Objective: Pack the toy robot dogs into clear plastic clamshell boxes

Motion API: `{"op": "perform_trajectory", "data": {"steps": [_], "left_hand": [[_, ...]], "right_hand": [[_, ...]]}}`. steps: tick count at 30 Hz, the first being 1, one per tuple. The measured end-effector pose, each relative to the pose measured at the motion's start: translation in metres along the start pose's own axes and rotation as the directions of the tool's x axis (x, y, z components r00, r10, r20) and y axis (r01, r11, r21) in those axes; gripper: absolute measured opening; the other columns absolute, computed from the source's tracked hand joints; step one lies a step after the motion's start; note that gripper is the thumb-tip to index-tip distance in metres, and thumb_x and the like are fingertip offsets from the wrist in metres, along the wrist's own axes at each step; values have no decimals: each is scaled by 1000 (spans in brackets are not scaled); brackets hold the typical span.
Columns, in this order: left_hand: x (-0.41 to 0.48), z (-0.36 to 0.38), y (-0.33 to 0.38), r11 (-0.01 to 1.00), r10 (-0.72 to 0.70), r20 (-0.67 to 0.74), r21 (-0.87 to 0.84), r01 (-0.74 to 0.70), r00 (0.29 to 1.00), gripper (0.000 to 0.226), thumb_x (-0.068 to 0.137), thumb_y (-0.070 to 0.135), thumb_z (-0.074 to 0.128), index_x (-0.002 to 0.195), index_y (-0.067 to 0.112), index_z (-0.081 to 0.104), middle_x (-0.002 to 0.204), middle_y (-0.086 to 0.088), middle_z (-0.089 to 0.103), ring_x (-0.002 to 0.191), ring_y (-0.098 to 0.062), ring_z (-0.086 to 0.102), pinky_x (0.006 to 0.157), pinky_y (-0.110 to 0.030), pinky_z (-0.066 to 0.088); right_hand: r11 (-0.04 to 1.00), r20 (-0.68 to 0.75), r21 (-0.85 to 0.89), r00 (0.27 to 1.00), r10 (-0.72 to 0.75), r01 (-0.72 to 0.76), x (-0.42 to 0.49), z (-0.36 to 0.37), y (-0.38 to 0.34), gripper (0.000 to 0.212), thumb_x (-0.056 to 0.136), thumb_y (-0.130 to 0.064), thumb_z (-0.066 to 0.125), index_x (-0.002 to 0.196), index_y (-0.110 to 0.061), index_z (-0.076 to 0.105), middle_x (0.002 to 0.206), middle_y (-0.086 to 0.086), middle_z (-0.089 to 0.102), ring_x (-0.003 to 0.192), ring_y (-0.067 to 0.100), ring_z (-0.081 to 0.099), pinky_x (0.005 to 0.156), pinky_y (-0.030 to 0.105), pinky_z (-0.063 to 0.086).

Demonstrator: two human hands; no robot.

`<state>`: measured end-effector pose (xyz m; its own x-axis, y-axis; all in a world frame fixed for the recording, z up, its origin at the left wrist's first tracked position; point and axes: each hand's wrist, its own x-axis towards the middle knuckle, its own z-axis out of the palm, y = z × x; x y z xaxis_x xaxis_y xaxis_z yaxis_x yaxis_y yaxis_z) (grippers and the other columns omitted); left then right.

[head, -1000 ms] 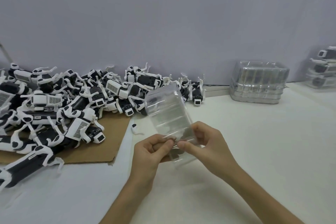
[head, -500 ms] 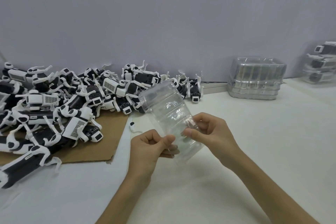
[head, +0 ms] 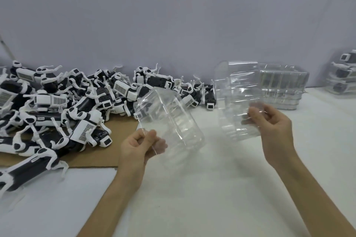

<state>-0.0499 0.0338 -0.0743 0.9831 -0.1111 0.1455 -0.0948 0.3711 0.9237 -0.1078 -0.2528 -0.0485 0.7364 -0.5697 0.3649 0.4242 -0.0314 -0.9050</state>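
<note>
White tabletop point(head: 212, 198) runs back to a grey wall. Over it, the left hand point(head: 140, 146) pinches the near edge of a clear shell point(head: 169, 121), which leans away toward one o'clock. The right hand point(head: 273, 127) grips a second shell point(head: 237, 98) by its right side, at that hand's eleven o'clock. The two shells are held apart. Toy dogs point(head: 77, 106) lie heaped at the left hand's ten o'clock, partly on cardboard point(head: 107, 146). Empty boxes point(head: 283, 86) are stacked at the right hand's twelve o'clock, with packed boxes point(head: 342, 77) at two o'clock.
</note>
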Motion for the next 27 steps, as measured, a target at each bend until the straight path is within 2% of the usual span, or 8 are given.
{"op": "perform_trajectory", "data": {"steps": [5,10,13,16,19,21,24,27], "left_hand": [[6,0,-7,954,-164,29,-251,166,986,25,83,20,60,104,7,65,88,-10,77,70,-17,75,60,-25,59],[4,1,-10,949,-203,-12,-251,193,979,20,77,23,65,92,9,65,67,-2,73,60,-10,72,55,-21,57],[2,3,-14,947,-233,-52,-239,214,971,21,74,29,69,79,10,62,57,-1,65,49,-8,64,48,-18,53],[2,2,-13,949,-225,-14,-230,216,974,33,65,42,80,65,15,60,50,0,54,39,-7,51,39,-17,45],[-1,5,-10,964,-184,75,-182,195,980,57,37,60,97,52,21,58,49,1,50,36,-9,43,35,-18,39],[-4,9,-8,971,-163,102,-161,178,981,61,30,64,96,51,21,58,49,0,51,35,-10,45,34,-17,37],[-6,13,-7,978,-141,84,-145,152,986,72,27,63,97,59,15,55,51,-4,56,38,-12,50,37,-17,41],[-10,17,-10,990,-102,67,-95,108,993,84,29,65,96,70,8,49,53,-8,60,40,-15,52,45,-21,49]], "right_hand": [[996,-105,-83,993,-52,43,2,-7,1,16,95,-17,68,110,-21,72,74,0,75,68,16,72,76,25,55],[999,-75,-38,997,-2,-1,3,-9,-5,15,96,-18,66,109,-22,73,76,-1,75,66,18,69,69,22,56],[951,-85,-289,986,-145,115,1,-8,1,14,93,-20,71,107,-26,72,75,-3,75,67,14,71,72,22,54],[655,12,-712,937,-349,253,-1,-4,12,26,88,-27,77,113,-20,73,75,-16,69,78,14,67,90,35,49],[356,144,-915,979,-143,187,-3,0,23,42,97,-38,62,135,-20,62,100,-9,74,111,23,61,112,42,20],[264,165,-948,984,-71,178,-7,3,26,45,101,-42,54,142,-23,56,127,-5,67,131,22,48,118,41,5],[553,224,-748,924,-311,367,-22,21,8,32,94,-45,59,118,-26,70,114,-11,69,114,16,59,109,38,29],[807,497,-395,841,-214,439,-46,43,-5,39,90,-64,53,112,-36,69,101,-19,69,108,9,61,101,33,36]]}}
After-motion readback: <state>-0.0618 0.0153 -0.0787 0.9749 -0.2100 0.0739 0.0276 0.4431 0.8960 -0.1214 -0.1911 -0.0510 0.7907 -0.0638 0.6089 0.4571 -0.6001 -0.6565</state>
